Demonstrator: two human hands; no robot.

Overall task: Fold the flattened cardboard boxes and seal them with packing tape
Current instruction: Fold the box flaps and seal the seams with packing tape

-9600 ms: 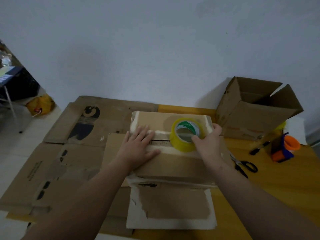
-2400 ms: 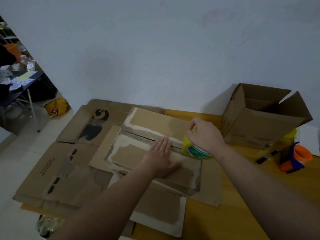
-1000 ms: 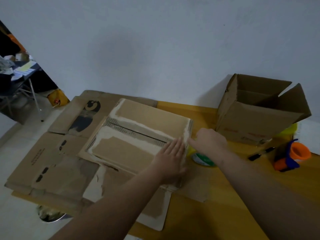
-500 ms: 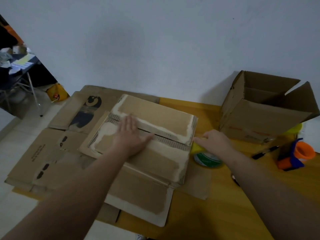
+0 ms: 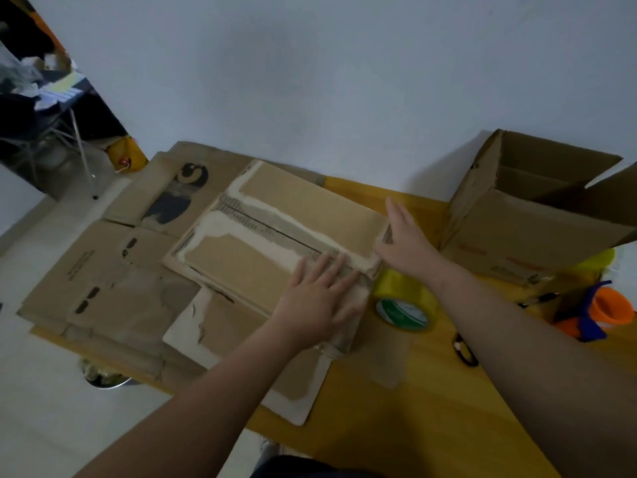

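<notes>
Yellow-orange wood of the worktop (image 5: 396, 426) is showing nearest, with both bare forearms reaching across it. Left hand (image 5: 320, 298) is lying palm-down, its grip spread flat, straight fingers pressing on the near right corner of the folded cardboard box (image 5: 275, 232). That box is sitting mid-worktop, its two top flaps meeting along a seam. Scissors (image 5: 465, 353) are peeking out beside the right forearm. Just right of the left hand, a yellow packing tape roll (image 5: 406, 303) is resting on the worktop beside the box, with neither hand holding it. Beyond the roll, the right hand (image 5: 408, 243) is standing on edge, its grip unclenched, fingers straight and together against the box's right end. Flattened cardboard boxes (image 5: 103, 291) are lying to the left, and an open-topped cardboard box (image 5: 531, 222) is standing farther right by the wall.
</notes>
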